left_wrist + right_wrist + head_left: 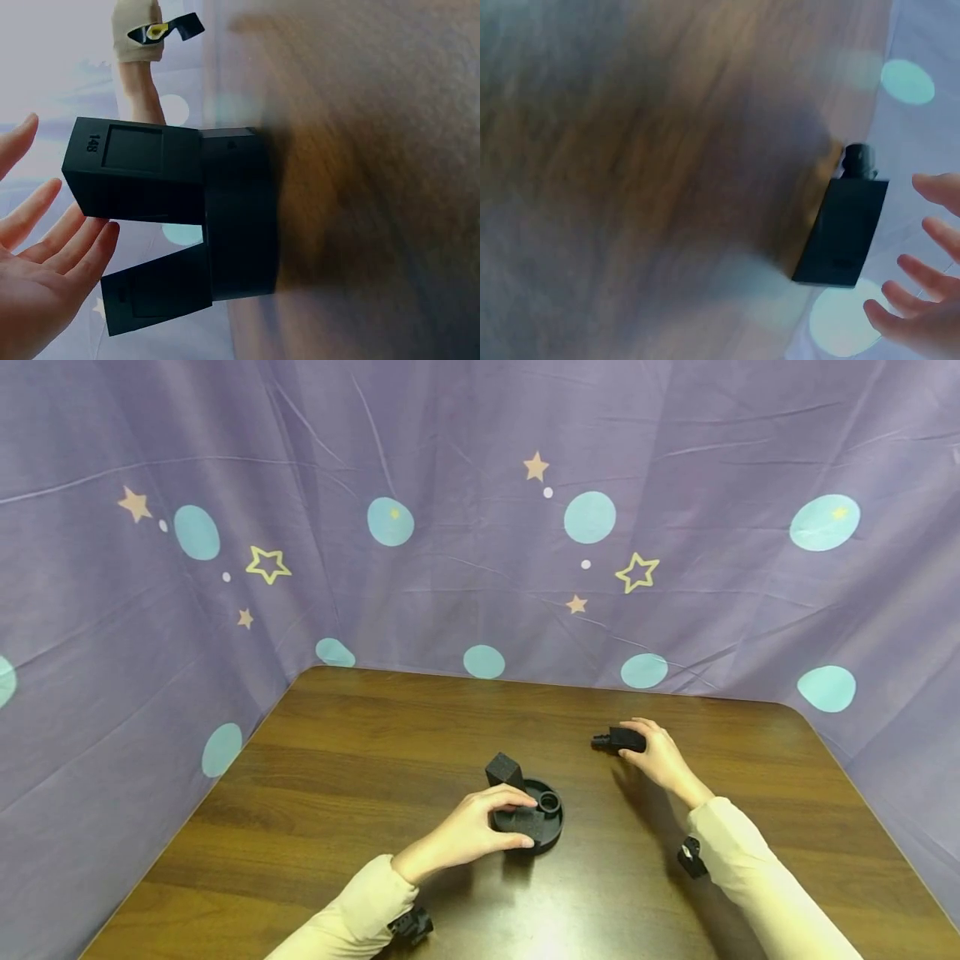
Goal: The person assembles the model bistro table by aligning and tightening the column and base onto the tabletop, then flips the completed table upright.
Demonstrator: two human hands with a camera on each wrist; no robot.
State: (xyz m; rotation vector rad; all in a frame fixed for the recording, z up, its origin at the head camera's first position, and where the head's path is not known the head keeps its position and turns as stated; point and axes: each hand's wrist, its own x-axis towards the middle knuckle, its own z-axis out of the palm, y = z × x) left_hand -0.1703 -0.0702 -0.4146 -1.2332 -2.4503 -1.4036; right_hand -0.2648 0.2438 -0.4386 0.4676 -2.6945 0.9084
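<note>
In the head view, a person in cream sleeves (pixel 750 868) is leaning both arms over a wooden table (pixel 337 785), and a purple curtain (pixel 480 435) is hanging behind it. The left hand (pixel 480 821) is arching over a round black tray (pixel 557 837), thumb and fingers parting around a black block (pixel 519 821) standing there. A second block (pixel 504 771) is rising at the tray's 11 o'clock, and a small ring (pixel 550 802) is sitting toward 2 o'clock. Up at 1 o'clock from the tray, the right hand (pixel 660 762) is reaching over a loose block (pixel 627 739), whose knob (pixel 601 742) is pointing to 9 o'clock.

In the left wrist view, both standing blocks are jutting from the tray toward 9 o'clock, the upper one showing "148". The left hand is spreading its fingers beside them, gripping nothing; whether a fingertip is touching, I can't tell.

In the right wrist view, the loose block is lying on its side, knob toward 12 o'clock. The right hand is holding nothing, its well-parted fingers curving gently just beside the block, toward 3 o'clock.
</note>
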